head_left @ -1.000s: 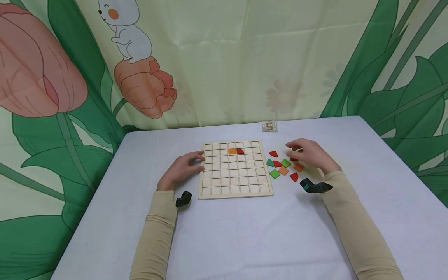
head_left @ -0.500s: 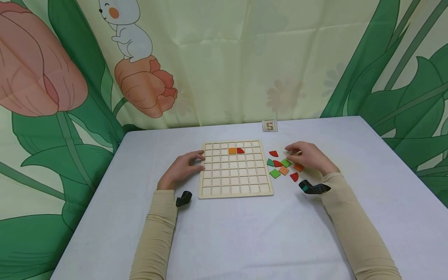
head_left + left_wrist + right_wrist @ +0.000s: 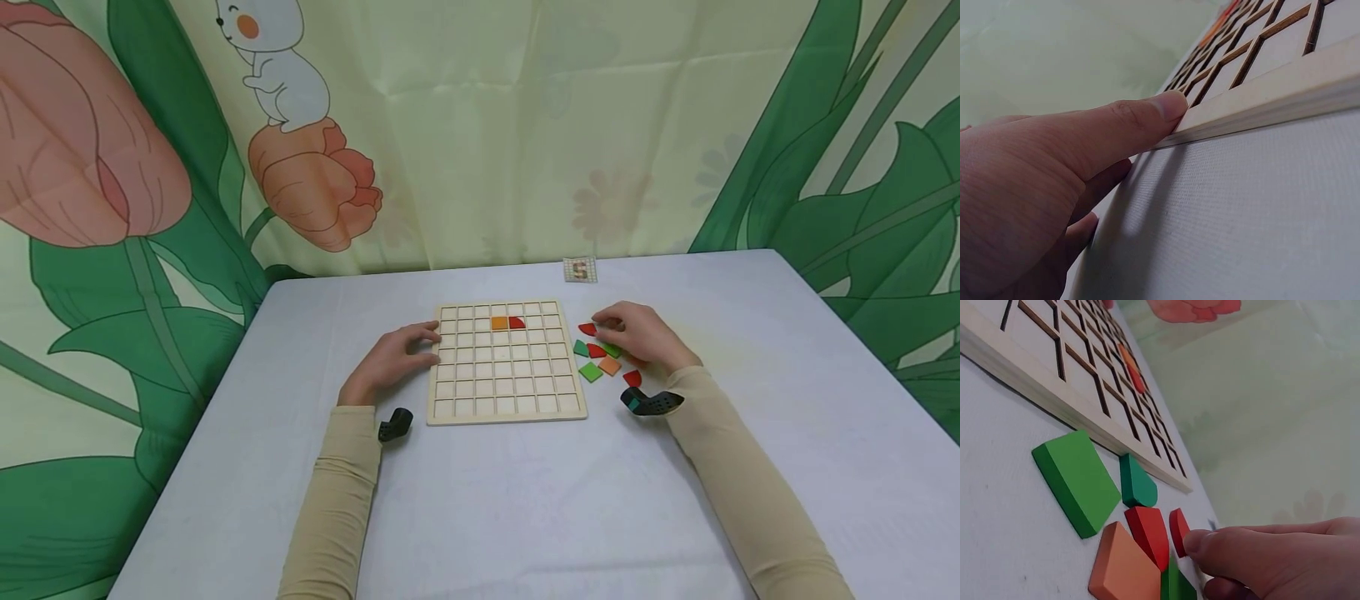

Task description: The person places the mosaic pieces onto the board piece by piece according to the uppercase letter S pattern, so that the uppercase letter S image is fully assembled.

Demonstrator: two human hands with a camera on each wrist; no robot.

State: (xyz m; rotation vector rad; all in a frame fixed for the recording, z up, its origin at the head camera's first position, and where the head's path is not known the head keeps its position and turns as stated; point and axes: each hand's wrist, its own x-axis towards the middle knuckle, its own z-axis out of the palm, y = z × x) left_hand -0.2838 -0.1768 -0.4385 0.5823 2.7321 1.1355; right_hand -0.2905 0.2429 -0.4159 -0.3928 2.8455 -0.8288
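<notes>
My left hand rests at the left edge of the wooden grid board, its thumb touching the rim. An orange square tile and a red quarter-round tile sit side by side in the board's upper cells. Right of the board, my right hand is low over loose tiles, fingers bent. Its fingertips are right at another red quarter-round tile, the thumb overlapping its edge in the right wrist view. I cannot tell whether they pinch it. Around it lie a green square tile, a teal tile and an orange tile.
A small patterned card lies at the back edge of the white-covered table. Another red tile is nearest the front of the loose group. Behind the table hangs a printed curtain.
My right hand has moved left over the loose tiles, to the red tile near the board's right edge. My left hand stays at the board's left edge.
</notes>
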